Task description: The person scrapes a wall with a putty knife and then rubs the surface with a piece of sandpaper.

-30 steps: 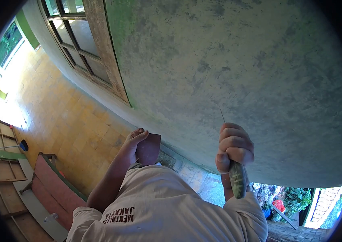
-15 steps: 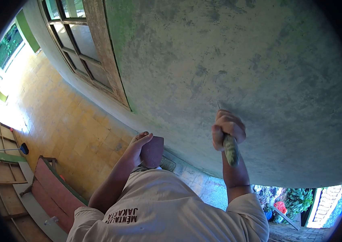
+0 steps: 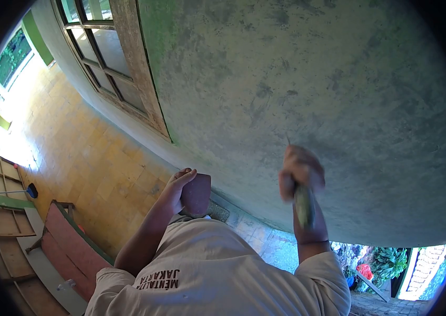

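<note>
Two things we grip: a plate in our left hand; in our right hand a tool, right of centre, higher than a second ago, near-vertical, tip toward frame top.

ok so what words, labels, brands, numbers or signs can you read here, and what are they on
"MENTALIT…": upside down on the pale shirt, its end lost in the folds
"JAKARTA": also upside down, same shirt
Nothing else is readable; the green handle in the right hand is too blurred to show any marking.
</note>
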Demonstrator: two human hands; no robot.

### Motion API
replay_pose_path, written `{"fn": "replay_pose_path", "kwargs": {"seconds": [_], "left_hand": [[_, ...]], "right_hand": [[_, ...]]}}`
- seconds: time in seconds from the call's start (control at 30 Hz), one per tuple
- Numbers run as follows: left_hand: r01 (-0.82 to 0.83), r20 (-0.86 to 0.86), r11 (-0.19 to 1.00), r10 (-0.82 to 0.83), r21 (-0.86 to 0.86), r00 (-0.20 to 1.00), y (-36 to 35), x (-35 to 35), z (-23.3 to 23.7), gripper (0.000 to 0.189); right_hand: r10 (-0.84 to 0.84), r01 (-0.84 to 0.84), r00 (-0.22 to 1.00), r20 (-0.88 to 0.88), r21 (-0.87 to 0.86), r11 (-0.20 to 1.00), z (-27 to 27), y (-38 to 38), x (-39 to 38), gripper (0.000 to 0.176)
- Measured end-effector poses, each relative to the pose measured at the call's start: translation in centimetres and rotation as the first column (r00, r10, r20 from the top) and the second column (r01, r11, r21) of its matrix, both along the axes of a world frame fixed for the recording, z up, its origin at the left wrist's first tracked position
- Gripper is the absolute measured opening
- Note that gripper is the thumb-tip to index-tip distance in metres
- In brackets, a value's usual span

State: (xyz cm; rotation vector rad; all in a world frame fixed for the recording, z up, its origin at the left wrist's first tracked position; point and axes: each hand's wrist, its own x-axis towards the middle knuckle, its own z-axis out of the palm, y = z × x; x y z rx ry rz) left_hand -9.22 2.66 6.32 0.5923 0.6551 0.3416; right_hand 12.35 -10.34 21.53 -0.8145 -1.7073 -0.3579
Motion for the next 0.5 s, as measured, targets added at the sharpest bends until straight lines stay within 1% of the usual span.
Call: {"fn": "replay_pose_path", "kwargs": {"seconds": [0.07, 0.13, 0.2, 0.23, 0.27, 0.33, 0.37, 0.5], "left_hand": [[-0.020, -0.025, 1.000, 0.020, -0.002, 0.999, -0.3, 0.2, 0.4, 0.025], [0.000, -0.002, 1.000, 0.000, -0.003, 1.000, -0.1, 0.1, -0.5, 0.024], [0.015, 0.023, 1.000, -0.015, -0.002, 1.000, 0.0, 0.2, -0.7, 0.024], [0.003, 0.019, 1.000, -0.002, -0.017, 1.000, -0.1, 0.2, -0.4, 0.024], [-0.008, 0.016, 0.999, 0.008, -0.032, 1.000, -0.2, 0.2, -0.3, 0.024], [-0.001, 0.022, 0.999, 0.002, -0.035, 1.000, -0.1, 0.1, -0.6, 0.024], [-0.001, 0.032, 0.999, 0.002, -0.037, 0.999, -0.1, 0.2, -0.8, 0.024], [-0.013, 0.031, 0.999, 0.014, -0.031, 0.999, -0.1, 0.2, -0.2, 0.024]], "right_hand": [[-0.126, 0.124, 0.991, -0.055, -0.028, 0.992, -1.0, 0.4, 1.7, 0.029], [-0.104, 0.103, 0.992, -0.065, -0.020, 0.995, -0.3, -0.1, 0.7, 0.029], [0.031, -0.032, 0.999, -0.042, -0.012, 0.999, 1.0, -1.0, -0.8, 0.026], [0.087, -0.089, 0.995, -0.050, -0.038, 0.995, 1.4, -1.4, -1.2, 0.024], [0.085, -0.087, 0.995, -0.052, -0.039, 0.995, 1.0, -0.8, -0.6, 0.024], [-0.120, 0.120, 0.992, -0.034, -0.020, 0.993, -0.7, 0.5, 1.7, 0.024], [-0.077, 0.075, 0.995, -0.061, -0.033, 0.997, -1.1, 0.4, 2.1, 0.023], [-0.003, 0.002, 0.997, -0.078, -0.013, 1.000, 0.3, -0.3, 0.2, 0.023]]}}
